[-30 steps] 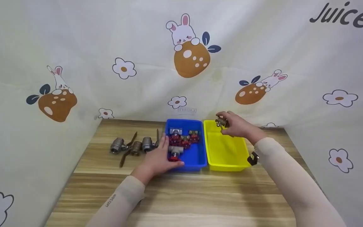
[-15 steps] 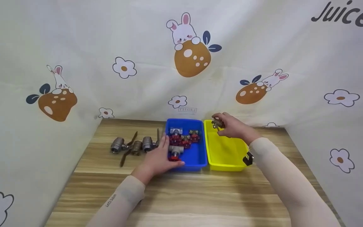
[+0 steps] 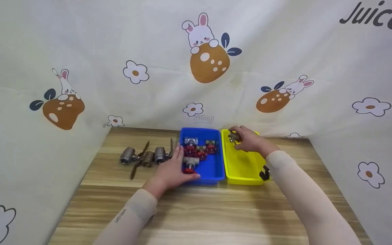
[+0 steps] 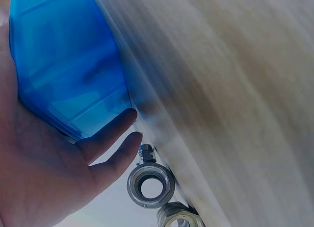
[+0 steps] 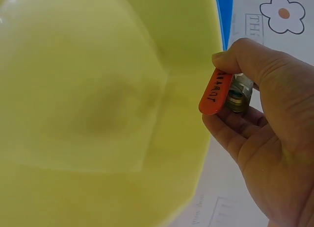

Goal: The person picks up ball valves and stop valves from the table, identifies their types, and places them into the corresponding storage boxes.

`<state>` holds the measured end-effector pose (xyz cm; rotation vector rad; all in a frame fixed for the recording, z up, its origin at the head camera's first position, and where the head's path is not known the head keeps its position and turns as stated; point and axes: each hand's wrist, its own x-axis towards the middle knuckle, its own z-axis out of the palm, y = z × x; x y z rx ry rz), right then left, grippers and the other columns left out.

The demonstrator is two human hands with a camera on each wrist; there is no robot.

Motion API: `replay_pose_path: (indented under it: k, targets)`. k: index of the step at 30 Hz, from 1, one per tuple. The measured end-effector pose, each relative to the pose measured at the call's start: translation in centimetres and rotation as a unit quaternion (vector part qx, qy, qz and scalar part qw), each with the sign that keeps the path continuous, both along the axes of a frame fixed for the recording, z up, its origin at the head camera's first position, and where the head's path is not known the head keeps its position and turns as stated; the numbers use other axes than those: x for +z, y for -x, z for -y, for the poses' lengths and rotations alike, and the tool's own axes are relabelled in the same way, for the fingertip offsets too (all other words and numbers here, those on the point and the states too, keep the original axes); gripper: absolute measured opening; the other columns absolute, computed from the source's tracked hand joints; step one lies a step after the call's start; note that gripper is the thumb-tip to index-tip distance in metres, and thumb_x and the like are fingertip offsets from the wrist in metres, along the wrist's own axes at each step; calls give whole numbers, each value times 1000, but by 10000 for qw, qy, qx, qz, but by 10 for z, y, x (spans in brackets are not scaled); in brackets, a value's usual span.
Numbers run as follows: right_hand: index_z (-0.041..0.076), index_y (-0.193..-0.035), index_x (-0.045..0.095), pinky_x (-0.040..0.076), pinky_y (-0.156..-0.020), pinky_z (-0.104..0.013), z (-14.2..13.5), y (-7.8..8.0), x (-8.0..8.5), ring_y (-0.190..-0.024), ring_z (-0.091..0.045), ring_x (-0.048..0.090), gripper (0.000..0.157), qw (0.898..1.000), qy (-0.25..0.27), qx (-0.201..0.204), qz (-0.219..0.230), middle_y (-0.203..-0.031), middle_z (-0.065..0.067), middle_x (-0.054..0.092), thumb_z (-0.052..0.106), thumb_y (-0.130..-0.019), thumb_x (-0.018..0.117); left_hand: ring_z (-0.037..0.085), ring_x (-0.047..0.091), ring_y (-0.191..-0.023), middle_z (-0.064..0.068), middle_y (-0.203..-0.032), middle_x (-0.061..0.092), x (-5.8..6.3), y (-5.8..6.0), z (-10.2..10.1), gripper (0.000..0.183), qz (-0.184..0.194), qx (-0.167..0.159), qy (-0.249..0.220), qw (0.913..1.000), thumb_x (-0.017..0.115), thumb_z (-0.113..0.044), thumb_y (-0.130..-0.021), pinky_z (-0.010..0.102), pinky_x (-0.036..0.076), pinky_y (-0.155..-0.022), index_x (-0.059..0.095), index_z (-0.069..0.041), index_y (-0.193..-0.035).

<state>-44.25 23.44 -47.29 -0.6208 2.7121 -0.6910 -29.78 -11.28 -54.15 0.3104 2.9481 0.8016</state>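
Observation:
My right hand (image 3: pixel 250 140) holds a small brass ball valve (image 3: pixel 234 136) over the far end of the yellow tray (image 3: pixel 243 166). In the right wrist view, thumb and fingers pinch the valve by its body and its orange-red lever (image 5: pixel 216 93). My left hand (image 3: pixel 170 173) rests against the left side of the blue tray (image 3: pixel 213 172), fingers extended, thumb at its near rim. Several valves with red handwheels (image 3: pixel 201 153) lie in the blue tray. The left wrist view has the fingers (image 4: pixel 115 161) along the tray's wall.
Left of the blue tray, a large grey ball valve (image 3: pixel 128 156), a brass valve (image 3: pixel 147 159) and another grey valve (image 3: pixel 160 154) lie on the wooden table (image 3: pixel 196 211), with brown levers sticking out. A patterned cloth (image 3: pixel 155 98) stands behind and at both sides.
My right hand has moved a little left and lower over the yellow tray with the ball valve. The left hand keeps its place on the blue tray.

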Motion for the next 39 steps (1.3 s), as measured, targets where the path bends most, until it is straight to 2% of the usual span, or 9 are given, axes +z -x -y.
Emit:
replay_pose_path:
  k: [6, 15, 23, 29, 32, 39]
  targets:
    - [16, -166, 47, 61, -100, -46, 1, 3, -6, -114, -33, 60, 77, 9999, -78, 67, -124, -133, -14, 57, 10, -97, 83, 50, 63, -136, 12, -186, -2, 1, 0, 0, 143, -16, -17, 1, 10000, 70, -93, -81, 61, 53, -113, 11, -6, -177]
    - [22, -165, 48, 57, -108, -48, 3, 6, -13, -121, -33, 60, 77, 9993, -69, -304, 222, -139, -11, 57, 12, -98, 84, 52, 60, -139, 11, -185, 0, 2, 0, 0, 145, 39, 6, 14, 10000, 68, -96, -79, 62, 51, -114, 10, -7, -178]
    - [23, -164, 50, 55, -111, -51, 6, 10, -19, -121, -34, 60, 76, 9989, -168, -309, 311, -141, -13, 56, 13, -98, 85, 52, 59, -141, 12, -186, 0, 1, 0, -1, 138, 14, 51, -21, 10000, 75, -86, -84, 63, 51, -114, 12, -5, -177]
    - [20, -165, 51, 50, -118, -55, 10, 18, -24, -123, -33, 61, 76, 9986, -244, -223, 419, -145, -13, 61, 11, -98, 86, 52, 60, -139, 12, -185, -1, 3, -1, 0, 142, -17, 21, 16, 10000, 71, -92, -82, 62, 51, -114, 12, -5, -177]
    - [18, -165, 52, 51, -117, -54, 12, 20, -26, -120, -32, 62, 77, 9984, -283, -232, 431, -144, -12, 64, 9, -97, 86, 51, 59, -140, 11, -185, -1, 3, -1, 0, 142, -5, 25, 46, 10000, 69, -93, -81, 62, 51, -114, 12, -6, -177]
    - [16, -166, 50, 54, -112, -52, 14, 22, -31, -115, -32, 64, 77, 9976, -381, -183, 550, -139, -12, 66, 7, -97, 83, 49, 61, -139, 12, -186, 1, -1, 1, -1, 137, -41, 24, -6, 10000, 76, -85, -85, 61, 52, -113, 13, -5, -177]
